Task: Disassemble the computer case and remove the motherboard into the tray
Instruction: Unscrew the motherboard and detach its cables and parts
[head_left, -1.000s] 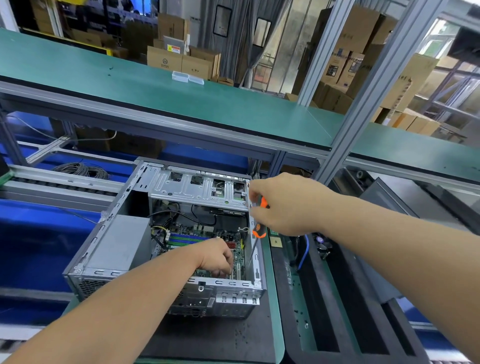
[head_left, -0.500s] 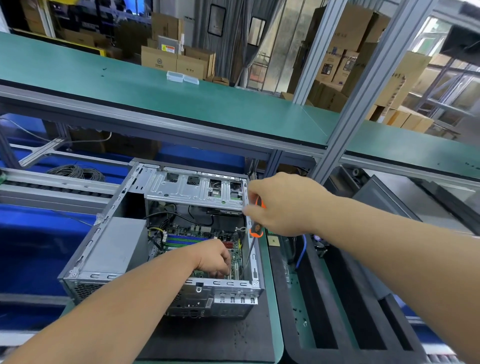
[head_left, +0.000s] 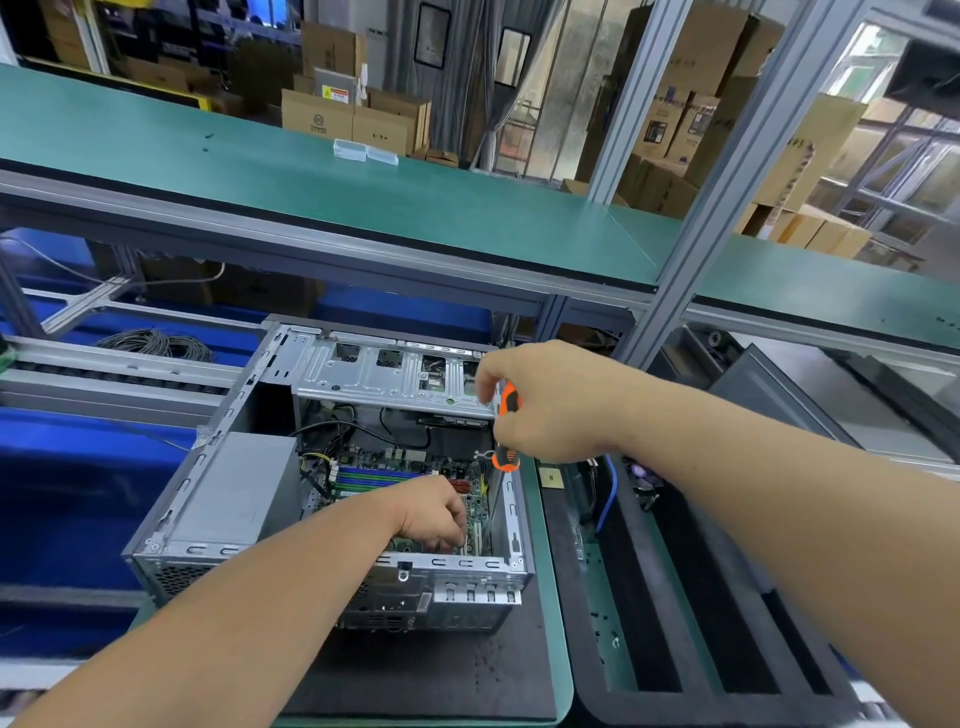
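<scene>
Computer case (head_left: 218, 499): open, side panel off, lying on a dark mat (head_left: 415, 670) on the green desk (head_left: 550, 571), just left of the tray.
Motherboard (head_left: 384, 465): green, seated on the floor of the case; blue and green memory slots visible left of centre, white slots at the right.
Power supply (head_left: 239, 486): grey box in the left part of the case, beside the motherboard.
Drive cage (head_left: 384, 374): bare metal bracket across the far end of the case, above the board.
Left hand (head_left: 434, 514): reaching down inside the case, curled fingertips on the near right part of the motherboard; what is pinched, if anything, cannot be told.
Right hand (head_left: 545, 400): over the right wall of the case, fingers wrapped round the handle of a screwdriver.
Screwdriver (head_left: 506, 434): orange and black handle, held upright, shaft pointing down into the case along its right wall; tip hidden.
Tray (head_left: 649, 696): black, with long slotted compartments, right of the case on the desk; blue cable (head_left: 608, 499) and small parts at its far end.
Upper shelf (head_left: 363, 192): green surface above the case, two small clear boxes (head_left: 363, 151) on it.
</scene>
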